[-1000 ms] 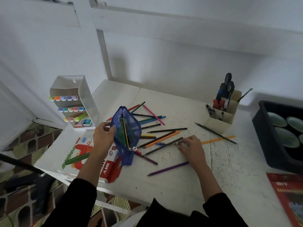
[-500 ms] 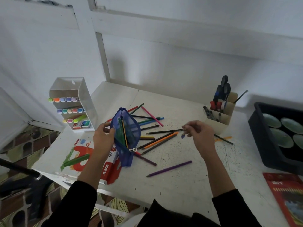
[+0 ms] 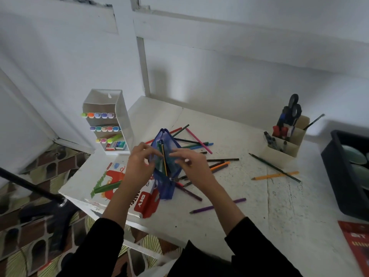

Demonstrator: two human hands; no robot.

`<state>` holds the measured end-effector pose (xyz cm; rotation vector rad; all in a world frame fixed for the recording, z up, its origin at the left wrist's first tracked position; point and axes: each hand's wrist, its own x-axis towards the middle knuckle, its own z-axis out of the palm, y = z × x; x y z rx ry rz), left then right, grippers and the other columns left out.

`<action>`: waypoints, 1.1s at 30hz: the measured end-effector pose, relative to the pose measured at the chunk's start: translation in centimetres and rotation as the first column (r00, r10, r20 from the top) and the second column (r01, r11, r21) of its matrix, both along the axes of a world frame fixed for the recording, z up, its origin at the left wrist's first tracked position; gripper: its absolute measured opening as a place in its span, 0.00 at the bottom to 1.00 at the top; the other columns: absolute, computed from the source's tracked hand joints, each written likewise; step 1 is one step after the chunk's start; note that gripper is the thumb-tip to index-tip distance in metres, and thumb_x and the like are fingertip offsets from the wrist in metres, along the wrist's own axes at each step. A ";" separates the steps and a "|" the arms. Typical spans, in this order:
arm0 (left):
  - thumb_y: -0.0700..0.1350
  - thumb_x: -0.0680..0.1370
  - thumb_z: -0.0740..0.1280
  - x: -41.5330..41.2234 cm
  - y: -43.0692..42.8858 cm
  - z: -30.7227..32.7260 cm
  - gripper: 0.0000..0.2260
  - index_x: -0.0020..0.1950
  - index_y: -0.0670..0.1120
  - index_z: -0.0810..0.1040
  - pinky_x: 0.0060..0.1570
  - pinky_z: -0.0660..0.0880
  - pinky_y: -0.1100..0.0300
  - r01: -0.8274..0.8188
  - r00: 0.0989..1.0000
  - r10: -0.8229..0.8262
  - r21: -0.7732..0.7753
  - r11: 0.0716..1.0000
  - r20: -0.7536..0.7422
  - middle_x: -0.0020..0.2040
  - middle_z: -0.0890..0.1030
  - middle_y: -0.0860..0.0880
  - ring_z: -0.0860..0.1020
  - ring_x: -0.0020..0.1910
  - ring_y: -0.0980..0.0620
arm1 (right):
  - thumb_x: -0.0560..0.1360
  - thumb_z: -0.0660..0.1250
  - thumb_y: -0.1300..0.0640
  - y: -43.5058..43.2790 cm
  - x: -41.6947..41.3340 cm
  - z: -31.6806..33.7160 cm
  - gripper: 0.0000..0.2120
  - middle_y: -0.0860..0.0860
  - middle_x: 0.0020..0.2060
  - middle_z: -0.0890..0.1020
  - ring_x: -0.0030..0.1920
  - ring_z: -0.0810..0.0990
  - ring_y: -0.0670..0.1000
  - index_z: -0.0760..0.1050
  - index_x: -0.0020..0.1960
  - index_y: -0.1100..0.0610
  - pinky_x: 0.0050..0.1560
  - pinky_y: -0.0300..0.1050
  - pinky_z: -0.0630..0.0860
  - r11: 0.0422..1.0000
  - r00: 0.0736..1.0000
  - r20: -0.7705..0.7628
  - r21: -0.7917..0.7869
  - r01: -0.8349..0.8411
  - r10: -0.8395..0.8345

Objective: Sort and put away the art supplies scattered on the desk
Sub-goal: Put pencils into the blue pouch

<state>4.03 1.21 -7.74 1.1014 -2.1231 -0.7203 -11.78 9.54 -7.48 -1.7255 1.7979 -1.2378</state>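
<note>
White desk [image 3: 239, 226] strewn with coloured pencils [image 3: 199, 144].
A marker rack [image 3: 107, 124] stood far left, a card organiser [image 3: 283, 148] far right, a black tray [image 3: 337, 176] at the right edge, and a red booklet [image 3: 143, 204] near left.

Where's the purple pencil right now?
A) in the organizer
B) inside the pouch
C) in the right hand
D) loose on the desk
D: the purple pencil lies flat on the bare desk, nearer the person than the pile and clear of the pouch.
</note>
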 end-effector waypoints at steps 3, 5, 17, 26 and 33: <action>0.30 0.72 0.65 0.5 0.4 0.2 0.15 0.44 0.51 0.80 0.47 0.66 0.62 0.249 0.960 -0.246 -0.004 0.969 0.135 0.44 0.74 0.57 0.67 0.47 0.57 | 0.75 0.62 0.72 2.0 -0.9 -2.5 0.11 0.52 0.45 0.81 0.40 0.79 0.39 0.79 0.49 0.61 0.44 0.29 0.75 0.969 0.965 0.101 -0.014 0.246 -0.244; 0.38 0.72 0.65 0.4 1.0 0.5 0.11 0.47 0.53 0.81 0.47 0.66 0.61 0.334 0.930 -0.345 0.098 0.937 0.129 0.43 0.75 0.61 0.67 0.48 0.57 | 0.75 0.60 0.73 3.0 -1.3 -3.8 0.12 0.52 0.43 0.82 0.38 0.80 0.39 0.79 0.47 0.61 0.44 0.31 0.77 0.955 0.944 0.155 0.111 0.276 -0.291; 0.47 0.67 0.74 -1.6 2.9 -0.1 0.06 0.43 0.50 0.83 0.42 0.60 0.57 0.564 0.777 -0.435 -0.196 0.802 0.455 0.39 0.67 0.55 0.64 0.42 0.55 | 0.73 0.67 0.68 4.9 -0.2 -5.6 0.13 0.44 0.45 0.81 0.46 0.79 0.36 0.79 0.54 0.54 0.47 0.28 0.74 0.971 0.978 0.189 0.238 0.037 -0.083; 0.41 0.72 0.72 -2.7 2.6 2.3 0.03 0.44 0.42 0.83 0.40 0.73 0.69 0.359 0.933 -0.359 0.022 0.933 0.021 0.37 0.79 0.52 0.77 0.37 0.58 | 0.67 0.73 0.50 3.8 1.3 -3.5 0.20 0.45 0.48 0.77 0.45 0.77 0.43 0.74 0.56 0.54 0.42 0.32 0.75 0.988 0.976 0.176 -0.067 0.141 -0.128; 0.48 0.69 0.76 -5.2 3.1 4.5 0.08 0.35 0.51 0.78 0.53 0.74 0.55 0.020 0.966 0.043 0.235 0.972 -0.257 0.42 0.72 0.54 0.72 0.46 0.55 | 0.73 0.67 0.57 2.4 1.0 -0.5 0.09 0.50 0.42 0.79 0.43 0.76 0.43 0.78 0.49 0.61 0.43 0.31 0.73 0.882 0.948 0.149 -0.348 0.317 -0.282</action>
